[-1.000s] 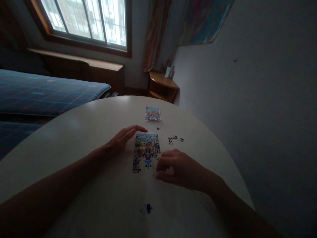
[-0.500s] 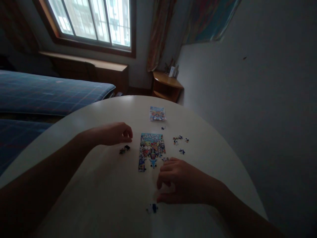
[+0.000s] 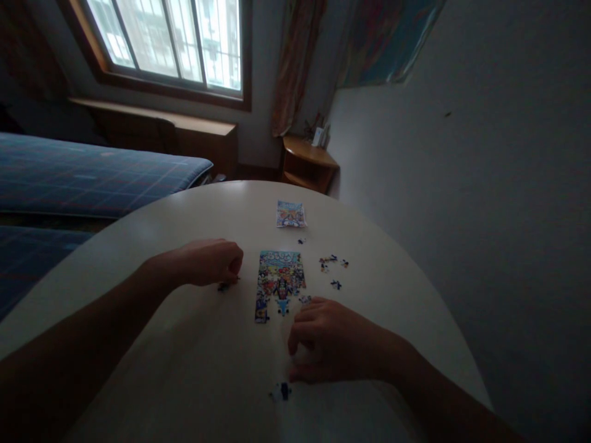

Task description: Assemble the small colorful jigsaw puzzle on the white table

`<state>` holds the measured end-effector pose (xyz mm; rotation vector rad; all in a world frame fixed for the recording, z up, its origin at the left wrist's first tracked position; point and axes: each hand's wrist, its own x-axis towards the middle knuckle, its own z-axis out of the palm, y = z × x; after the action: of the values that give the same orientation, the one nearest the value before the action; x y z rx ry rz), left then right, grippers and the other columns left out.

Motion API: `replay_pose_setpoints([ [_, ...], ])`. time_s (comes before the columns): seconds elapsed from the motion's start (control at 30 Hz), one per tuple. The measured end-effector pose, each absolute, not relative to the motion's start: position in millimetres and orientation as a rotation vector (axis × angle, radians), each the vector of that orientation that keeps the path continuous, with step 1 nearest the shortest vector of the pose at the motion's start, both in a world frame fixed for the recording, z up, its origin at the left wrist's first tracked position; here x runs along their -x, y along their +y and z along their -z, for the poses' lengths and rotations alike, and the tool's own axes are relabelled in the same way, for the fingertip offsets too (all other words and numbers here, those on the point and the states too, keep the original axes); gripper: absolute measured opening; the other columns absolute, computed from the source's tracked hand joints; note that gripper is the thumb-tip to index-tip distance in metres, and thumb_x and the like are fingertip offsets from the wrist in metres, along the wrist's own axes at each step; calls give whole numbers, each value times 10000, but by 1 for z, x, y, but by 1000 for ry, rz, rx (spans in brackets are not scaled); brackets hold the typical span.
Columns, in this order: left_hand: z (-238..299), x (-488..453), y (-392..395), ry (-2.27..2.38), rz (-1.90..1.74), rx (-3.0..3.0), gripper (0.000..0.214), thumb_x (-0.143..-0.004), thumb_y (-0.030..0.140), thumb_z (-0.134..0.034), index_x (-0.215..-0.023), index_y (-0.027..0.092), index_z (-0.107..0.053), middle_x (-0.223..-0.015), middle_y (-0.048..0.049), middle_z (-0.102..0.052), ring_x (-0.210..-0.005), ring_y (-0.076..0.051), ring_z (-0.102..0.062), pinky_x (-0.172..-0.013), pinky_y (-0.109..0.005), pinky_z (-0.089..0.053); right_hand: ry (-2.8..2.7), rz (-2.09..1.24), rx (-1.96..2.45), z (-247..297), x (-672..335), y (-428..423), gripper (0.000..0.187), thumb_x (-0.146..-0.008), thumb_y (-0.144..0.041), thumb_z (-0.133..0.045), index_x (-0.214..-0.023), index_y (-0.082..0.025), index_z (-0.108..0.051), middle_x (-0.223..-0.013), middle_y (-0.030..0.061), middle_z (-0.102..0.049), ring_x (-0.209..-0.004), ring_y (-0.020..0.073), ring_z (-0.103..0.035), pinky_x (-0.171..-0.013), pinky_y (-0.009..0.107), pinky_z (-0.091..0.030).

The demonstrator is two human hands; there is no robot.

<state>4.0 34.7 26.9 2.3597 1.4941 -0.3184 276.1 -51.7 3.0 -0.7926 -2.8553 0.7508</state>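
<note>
A partly assembled jigsaw puzzle (image 3: 281,271) with a colourful crowded picture lies on the white round table (image 3: 198,363). Left of it, my left hand (image 3: 215,261) is closed in a pinch over loose dark puzzle pieces (image 3: 223,287); a dark edge of one piece shows at its fingertips, the rest hidden. My right hand (image 3: 325,341) rests at the puzzle's lower right, thumb and fingers apart and curved, with nothing visible between them. One light piece (image 3: 305,299) lies just beyond its fingers. Nearer to me, below its thumb, are dark and pale pieces (image 3: 283,391).
Several loose pieces (image 3: 344,263) are scattered right of the puzzle, with another piece (image 3: 336,285) below them. A small piece (image 3: 301,241) lies above the puzzle, near a printed picture sheet (image 3: 290,214). Past the table are a plaid mattress (image 3: 101,175) and a wooden corner shelf (image 3: 309,151).
My left hand has come down over the loose dark pieces, and its fingers have closed to a pinch. My right hand has hardly moved; the view has shifted slightly.
</note>
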Motion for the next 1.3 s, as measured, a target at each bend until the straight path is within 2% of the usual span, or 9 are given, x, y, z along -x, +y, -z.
replay_pose_setpoints([
  [0.23, -30, -23, 24, 1263, 62, -2410, 211, -881, 330, -606, -1057, 278, -709, -895, -14, -736, -742, -182, -647, -636, -274, -405, -2821, -757, 828, -10, -281, -47, 218, -806, -393, -769, -861, -201, -681, -739, -41, -631, -694, 97, -577, -738, 251, -404],
  [0.33, -32, -40, 11, 1014, 30, -2413, 148, -879, 262, -607, -961, 263, -730, -833, 2, -730, -751, -165, -650, -667, -262, -420, -2727, -656, 1029, -13, -295, -34, 171, -849, -357, -721, -808, -195, -683, -715, -26, -628, -653, 100, -551, -683, 253, -393],
  [0.43, -31, -56, -4, 926, 6, -2402, 67, -854, 255, -647, -876, 227, -704, -794, 0, -714, -710, -163, -632, -624, -260, -411, -2411, -386, 1444, -10, -318, -12, 124, -898, -302, -620, -899, -203, -695, -734, 6, -647, -639, 132, -551, -639, 274, -393],
  [0.57, -28, -68, -18, 836, -9, -2375, 25, -839, 246, -676, -840, 222, -686, -826, -8, -705, -704, -159, -627, -606, -261, -412, -2028, -151, 1694, 4, -351, 16, 233, -844, -131, -530, -1015, -178, -683, -968, 85, -696, -807, 189, -623, -758, 327, -463],
  [0.67, -26, -72, -22, 781, -68, -2364, 95, -860, 222, -649, -943, 239, -691, -875, -11, -705, -725, -154, -630, -631, -262, -423, -1980, -106, 1759, 13, -367, 27, 307, -832, -87, -479, -1018, -176, -708, -1067, 110, -695, -927, 220, -637, -870, 372, -471],
  [0.8, -22, -73, -23, 715, -81, -2377, 127, -891, 194, -607, -941, 248, -711, -912, -7, -716, -789, -157, -645, -696, -263, -433, -1979, -154, 1829, 21, -373, 32, 269, -888, -181, -521, -1046, -174, -739, -1104, 127, -685, -965, 244, -643, -896, 394, -480],
  [0.93, -19, -74, -23, 782, -8, -2400, 12, -850, 228, -701, -856, 238, -697, -832, 4, -712, -749, -165, -636, -645, -260, -401, -2106, -165, 1719, 27, -364, 33, 273, -935, -270, -549, -1122, -223, -743, -1164, 109, -673, -1071, 256, -606, -966, 419, -445],
  [1.0, -18, -76, -24, 838, 19, -2413, 60, -830, 264, -738, -845, 235, -687, -805, 3, -707, -724, -170, -633, -608, -261, -377, -2181, -142, 1633, 30, -357, 32, 261, -946, -303, -561, -1127, -260, -744, -1185, 87, -673, -1094, 255, -588, -979, 432, -428],
  [1.3, -22, -83, -30, 955, 121, -2507, 110, -822, 316, -738, -823, 220, -684, -883, -37, -717, -834, -232, -663, -661, -300, -443, -2190, -197, 1561, 32, -349, 32, 170, -892, -361, -660, -975, -269, -776, -1070, 65, -703, -1026, 239, -595, -938, 408, -428],
])
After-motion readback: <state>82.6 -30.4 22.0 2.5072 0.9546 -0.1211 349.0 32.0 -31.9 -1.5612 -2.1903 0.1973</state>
